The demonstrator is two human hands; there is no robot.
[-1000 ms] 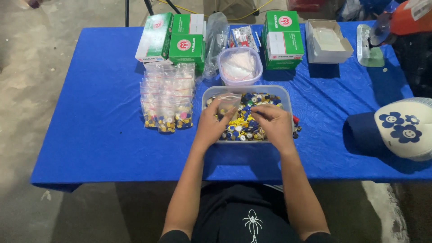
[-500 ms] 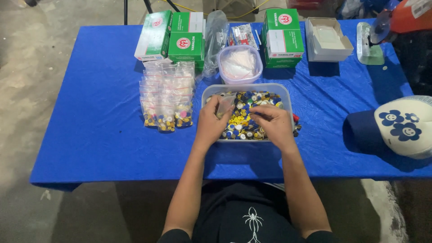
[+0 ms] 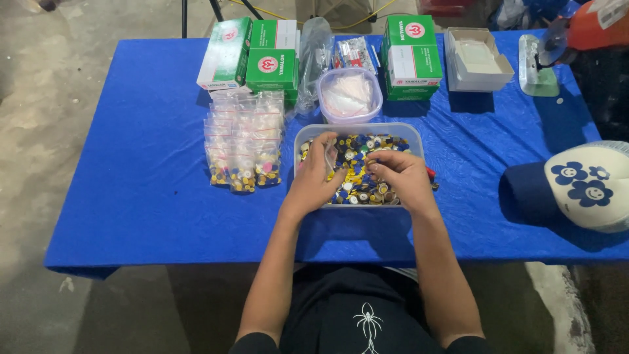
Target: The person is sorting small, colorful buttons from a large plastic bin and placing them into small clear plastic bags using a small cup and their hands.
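Little has shifted over the last second. The left hand (image 3: 313,183) held a small clear bag (image 3: 329,157) higher and farther into the clear tub (image 3: 400,130) a second ago — now the bag has come down and nearer, pinched in the left grip just above the small coloured pieces (image 3: 357,172). The right hand (image 3: 401,177) has drawn slightly toward the left one, its fingers (image 3: 379,168) curled over the pieces beside the bag's mouth — closer than before.
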